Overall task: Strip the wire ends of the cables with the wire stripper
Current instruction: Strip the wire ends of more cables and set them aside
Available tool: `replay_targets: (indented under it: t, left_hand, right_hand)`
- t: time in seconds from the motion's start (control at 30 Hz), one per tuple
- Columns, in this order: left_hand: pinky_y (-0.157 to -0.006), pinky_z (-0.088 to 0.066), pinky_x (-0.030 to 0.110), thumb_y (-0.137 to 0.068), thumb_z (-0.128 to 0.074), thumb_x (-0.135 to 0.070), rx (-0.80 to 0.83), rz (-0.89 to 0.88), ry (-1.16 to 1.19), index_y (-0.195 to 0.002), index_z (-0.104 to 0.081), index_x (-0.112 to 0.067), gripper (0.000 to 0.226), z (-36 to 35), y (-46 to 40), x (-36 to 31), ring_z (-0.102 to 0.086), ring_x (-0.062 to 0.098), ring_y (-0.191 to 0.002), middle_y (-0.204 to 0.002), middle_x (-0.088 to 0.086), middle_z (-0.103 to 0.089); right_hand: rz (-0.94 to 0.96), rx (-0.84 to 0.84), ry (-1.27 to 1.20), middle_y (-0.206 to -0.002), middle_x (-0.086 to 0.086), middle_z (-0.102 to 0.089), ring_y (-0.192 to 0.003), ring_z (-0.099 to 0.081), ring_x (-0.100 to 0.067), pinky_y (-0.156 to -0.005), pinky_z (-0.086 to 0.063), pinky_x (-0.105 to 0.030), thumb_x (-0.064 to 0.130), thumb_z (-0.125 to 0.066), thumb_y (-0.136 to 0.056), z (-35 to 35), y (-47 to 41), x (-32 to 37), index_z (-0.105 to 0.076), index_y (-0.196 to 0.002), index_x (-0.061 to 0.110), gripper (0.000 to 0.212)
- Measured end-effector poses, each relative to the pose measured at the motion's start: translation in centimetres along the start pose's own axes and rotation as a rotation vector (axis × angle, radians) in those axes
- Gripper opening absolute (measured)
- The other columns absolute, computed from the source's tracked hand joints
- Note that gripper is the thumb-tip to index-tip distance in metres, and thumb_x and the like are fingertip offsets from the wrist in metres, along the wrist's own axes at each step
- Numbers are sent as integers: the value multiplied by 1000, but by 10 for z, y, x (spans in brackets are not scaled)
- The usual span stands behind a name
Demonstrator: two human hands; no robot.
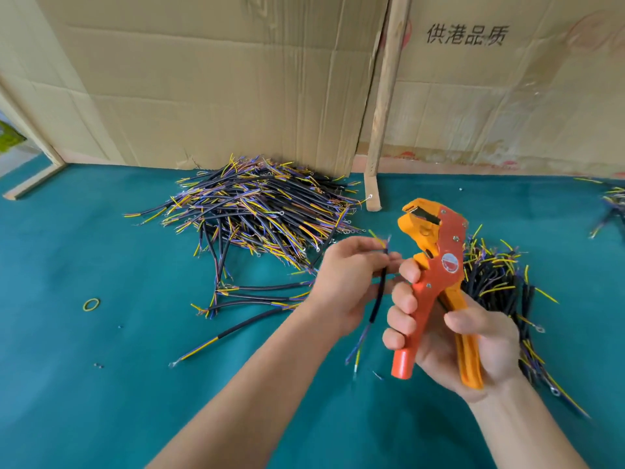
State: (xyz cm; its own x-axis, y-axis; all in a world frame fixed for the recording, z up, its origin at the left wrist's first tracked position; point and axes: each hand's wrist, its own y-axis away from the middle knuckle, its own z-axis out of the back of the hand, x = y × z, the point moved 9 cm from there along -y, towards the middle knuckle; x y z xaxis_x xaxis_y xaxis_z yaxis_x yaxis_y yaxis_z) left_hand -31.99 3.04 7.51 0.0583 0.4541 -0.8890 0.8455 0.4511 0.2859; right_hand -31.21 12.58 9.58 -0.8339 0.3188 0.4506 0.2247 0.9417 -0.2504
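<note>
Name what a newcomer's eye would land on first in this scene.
The orange wire stripper, gripped upright in the right hand at centre-right, stands out most. Beside it, the left hand pinches a black cable with coloured wire ends. Behind them, a big pile of cables lies on the teal table against the cardboard wall.

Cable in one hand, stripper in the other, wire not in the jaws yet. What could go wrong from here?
1. The left hand pinches the cable close to its short wire ends; feeding them into the stripper could put fingertips near the jaws.
2. The ends splay apart, so one might miss the jaws.
3. The piles on either side look alike; stripped and unstripped cables could get mixed.
</note>
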Motion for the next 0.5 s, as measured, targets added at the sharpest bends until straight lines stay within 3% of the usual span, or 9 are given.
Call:
replay_targets:
  t: [0.1,0.17,0.23,0.33,0.43,0.5]
  left_hand:
    - [-36,-35,12,-103,-42,-4,198,134,-69,-66,-49,-12,39,-51,-5,-1,-44,7,-30,-40,-3,-47]
    - [-33,-26,13,-104,-41,-12,224,158,-205,-53,-41,-18,51,-62,-14,1,-33,8,-26,-34,-5,-36]
    - [-41,-32,19,-101,-45,-12,203,112,-305,-57,-49,-15,45,-57,-32,-5,-40,12,-36,-45,0,-45]
    - [-79,-57,33,-94,-57,-8,-13,-147,-678,-92,-73,-11,16,-18,-61,-42,-64,23,-80,-83,12,-67]
    - [-90,-54,38,-88,-56,-12,-250,-332,-1258,-105,-72,-16,24,25,-74,-77,-64,33,-105,-109,12,-72]
    - [-90,-53,43,-88,-55,-13,-273,-339,-1501,-109,-67,-12,24,46,-85,-79,-58,37,-111,-113,14,-67]
  right_hand:
    - [12,26,-35,-115,-28,-53,-102,-56,-40,-96,-42,-52,-8,-54,-88,0,2,6,-36,-131,3,47]
    - [49,-25,-64,-119,-28,-53,-105,-56,-41,-98,-42,-52,-7,-53,-87,8,3,11,-35,-133,4,51]
    - [108,-125,-55,-118,-25,-59,-103,-61,-39,-96,-48,-50,-3,-63,-81,22,3,16,-48,-130,2,52]
    - [244,-435,61,-116,-21,-70,-95,-71,-33,-84,-59,-44,5,-84,-52,57,6,24,-69,-112,5,62]
    - [295,-705,53,-123,-27,-69,-98,-75,-37,-87,-57,-48,-2,-64,-63,85,12,19,-63,-112,2,49]
    - [285,-837,100,-120,-26,-70,-96,-75,-38,-86,-54,-48,-6,-49,-76,98,16,17,-58,-115,4,41]
